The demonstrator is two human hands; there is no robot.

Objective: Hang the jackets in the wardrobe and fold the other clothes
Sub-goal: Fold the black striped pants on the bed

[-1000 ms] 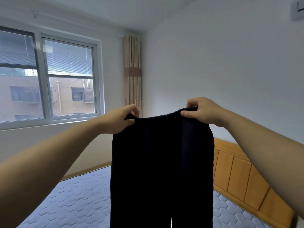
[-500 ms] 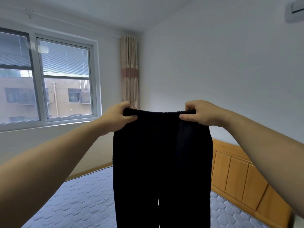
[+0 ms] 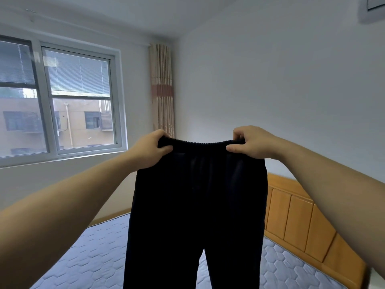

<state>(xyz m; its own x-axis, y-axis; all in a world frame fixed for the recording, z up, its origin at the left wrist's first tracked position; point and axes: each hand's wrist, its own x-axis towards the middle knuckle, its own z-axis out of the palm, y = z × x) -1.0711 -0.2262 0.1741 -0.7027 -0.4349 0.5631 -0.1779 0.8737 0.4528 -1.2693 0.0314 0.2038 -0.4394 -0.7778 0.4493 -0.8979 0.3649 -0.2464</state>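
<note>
Window [image 3: 62,101] w/ white frame on the far-left wall, blinds partly down behind the glass, tan building outside. Quilted blue-grey mattress [image 3: 87,255] below, hexagon stitching, w/ a wood strip along its far edge. Left hand [image 3: 151,150] is up at approx. chest height, fingers curled over the top & thumb pressed in front, pinching the left end of the waistband. Striped beige curtain [image 3: 163,88] hangs bunched in the room corner behind that hand. Black trousers [image 3: 198,205] hang upright in the air between both hands, elastic waistband pulled flat, both legs dropping in front of the mattress & out of the bottom of the view. Right hand [image 3: 253,143] pinches the waistband's right end the same way, thumb in front, fingers curled on top. Wooden headboard [image 3: 302,226] runs along the right wall; AC unit [image 3: 373,9] in the top-right corner, only partly in view.
</note>
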